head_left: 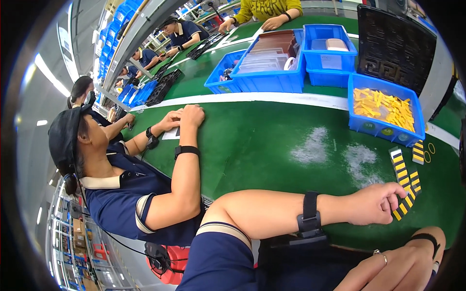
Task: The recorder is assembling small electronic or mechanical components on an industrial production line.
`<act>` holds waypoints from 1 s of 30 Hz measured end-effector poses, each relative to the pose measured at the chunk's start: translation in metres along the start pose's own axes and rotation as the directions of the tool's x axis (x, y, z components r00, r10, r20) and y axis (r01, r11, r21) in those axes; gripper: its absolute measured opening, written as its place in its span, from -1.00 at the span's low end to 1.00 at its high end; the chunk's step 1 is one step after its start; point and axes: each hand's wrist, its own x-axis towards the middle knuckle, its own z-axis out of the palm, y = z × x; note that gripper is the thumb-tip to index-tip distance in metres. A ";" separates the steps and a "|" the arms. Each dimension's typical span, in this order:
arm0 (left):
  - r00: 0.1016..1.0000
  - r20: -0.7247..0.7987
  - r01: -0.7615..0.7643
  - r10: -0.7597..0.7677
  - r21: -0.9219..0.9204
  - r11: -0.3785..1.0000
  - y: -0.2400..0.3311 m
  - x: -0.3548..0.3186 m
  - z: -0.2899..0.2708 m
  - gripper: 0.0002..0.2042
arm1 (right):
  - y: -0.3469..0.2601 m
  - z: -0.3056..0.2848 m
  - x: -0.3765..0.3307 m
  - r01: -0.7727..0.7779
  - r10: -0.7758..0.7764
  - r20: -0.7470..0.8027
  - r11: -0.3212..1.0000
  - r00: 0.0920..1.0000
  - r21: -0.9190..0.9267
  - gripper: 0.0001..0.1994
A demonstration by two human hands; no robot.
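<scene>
Broadly, work looks partway, by my read: several black strips carrying small yellow pieces [402,173] lie filled on the green bench [252,145] at about 3 o'clock, while the blue bin of loose yellow pieces [383,107] at 2 o'clock remains well stocked, so plenty seems left.

Black moulded tray [394,46], propped at 1 o'clock behind that bin.
Long blue bin of clear and brown flat sheets [270,63] at 12 o'clock; a smaller blue bin [330,48] just beside it holds a pale block.
White line [272,98] runs across the bench in front of these bins.
Two chalky scuffs [335,150] mark the mat near centre.

Left hand [376,203] reaches across to 4 o'clock, fingers curled narrow onto the near end of a strip.
Right hand [405,266] sits at 5 o'clock, ringed, fingers loosely bent, holding nothing visible.
A neighbouring person in a navy shirt [121,199] rests both arms on the bench at 9 o'clock.
Two yellow rings [429,153] beside the strips.
</scene>
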 end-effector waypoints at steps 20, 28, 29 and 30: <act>0.999 -0.029 -0.034 0.035 0.055 0.998 -0.011 0.005 0.004 -0.50 | 0.040 -0.004 -0.084 -0.794 0.848 0.158 0.385 0.505 0.470 -0.75; 0.999 -0.032 -0.004 0.005 0.035 0.999 -0.008 0.003 0.004 -0.51 | 0.043 -0.006 -0.080 -0.838 0.824 0.160 0.545 0.543 0.034 -0.83; 0.999 -0.030 -0.010 0.012 0.041 0.999 -0.009 0.003 0.004 -0.51 | 0.044 -0.005 -0.081 -0.843 0.831 0.147 0.532 0.537 0.078 -0.84; 0.999 -0.027 -0.017 0.018 0.048 0.999 -0.009 0.002 0.004 -0.51 | 0.045 -0.005 -0.081 -0.843 0.830 0.147 0.533 0.538 0.079 -0.84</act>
